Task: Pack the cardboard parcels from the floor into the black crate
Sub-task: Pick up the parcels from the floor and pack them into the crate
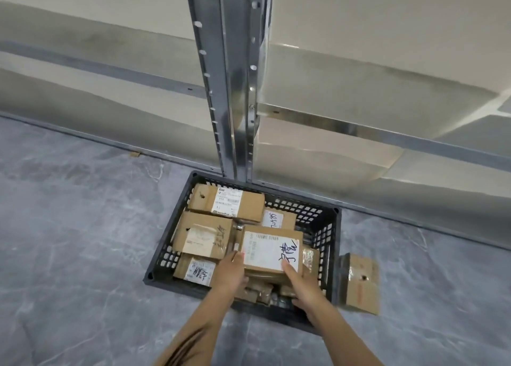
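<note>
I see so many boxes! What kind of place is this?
Probably a storeroom or parcel depot: a metal shelving post stands behind a black crate full of labelled cardboard parcels, and another parcel lies on the grey floor beside it.

Floor (69, 241): was grey, marbled, faintly glossy.
Wall (387, 20): was plain pale beige.
Shelving upright (232, 89): grey perforated metal, stood centre.
Beams (387, 133): ran sideways.

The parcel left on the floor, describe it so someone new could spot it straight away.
Find the grey shelf post; the black crate sits at its foot. Just beside the crate's right wall lies a cardboard parcel. It alone is outside the crate, with shiny tape and no white label showing.
</note>
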